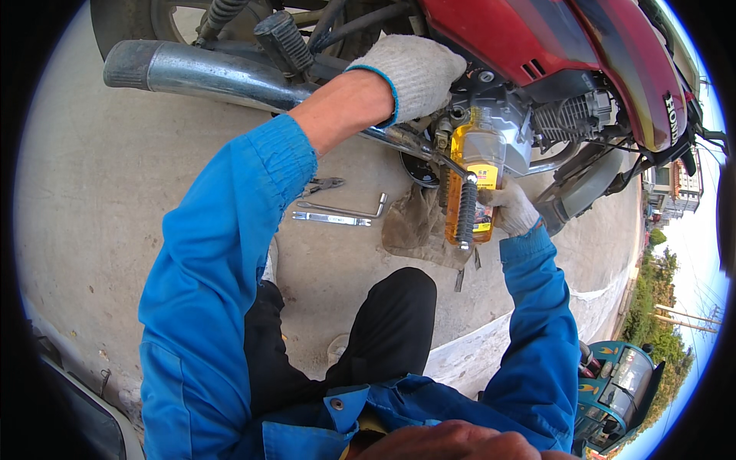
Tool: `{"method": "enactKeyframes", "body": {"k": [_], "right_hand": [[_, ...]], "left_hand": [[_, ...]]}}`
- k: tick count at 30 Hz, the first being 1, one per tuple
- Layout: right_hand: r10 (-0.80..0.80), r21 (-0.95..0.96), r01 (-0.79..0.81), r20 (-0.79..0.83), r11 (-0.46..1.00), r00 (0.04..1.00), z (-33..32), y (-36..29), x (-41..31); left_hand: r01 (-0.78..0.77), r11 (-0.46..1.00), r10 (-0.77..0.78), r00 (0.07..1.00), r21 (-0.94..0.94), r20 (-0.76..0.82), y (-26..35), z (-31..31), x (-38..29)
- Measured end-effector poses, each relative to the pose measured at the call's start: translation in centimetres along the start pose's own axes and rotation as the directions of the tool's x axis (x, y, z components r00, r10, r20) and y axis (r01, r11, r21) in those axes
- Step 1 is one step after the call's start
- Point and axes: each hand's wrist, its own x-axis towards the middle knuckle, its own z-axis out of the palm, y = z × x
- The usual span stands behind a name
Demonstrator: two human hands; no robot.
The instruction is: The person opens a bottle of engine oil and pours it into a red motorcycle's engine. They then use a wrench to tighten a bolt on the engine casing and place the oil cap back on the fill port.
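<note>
My right hand (512,208), in a knitted work glove, grips a clear plastic oil bottle (489,152) with a yellow label. Amber oil shows inside. The bottle's neck points at the silver engine case (517,138), close to a round opening (458,113); whether they touch cannot be told. A rubber-covered footpeg (467,210) crosses in front of the bottle. My left hand (411,77), also gloved, is at the motorcycle's side below the red side panel (494,34). Its fingers are turned away, so what they touch is hidden.
A chrome exhaust silencer (218,75) runs under my left forearm. On the concrete lie pliers (326,183), an L-shaped socket wrench (345,208) and a flat silver tool (332,218). A dark pan (420,169) and brown cloth (414,224) lie below the engine. A green vehicle (615,391) stands behind right.
</note>
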Motion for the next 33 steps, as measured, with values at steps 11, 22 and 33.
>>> {"method": "enactKeyframes", "body": {"k": [11, 22, 33], "right_hand": [[0.052, 0.025, -0.052, -0.024, 0.998, 0.998, -0.42, -0.11, 0.06], [0.019, 0.022, -0.018, -0.023, 1.000, 1.000, -0.47, 0.13, 0.04], [0.022, 0.033, -0.021, -0.011, 0.999, 1.000, -0.36, 0.02, -0.13]], "left_hand": [[0.001, 1.000, -0.001, 1.000, 0.030, -0.005, 0.04, 0.34, 0.14], [0.012, 1.000, -0.012, 1.000, -0.021, -0.006, 0.24, 0.20, 0.10], [0.006, 0.999, -0.006, 1.000, 0.045, 0.003, 0.25, 0.54, 0.31]]}}
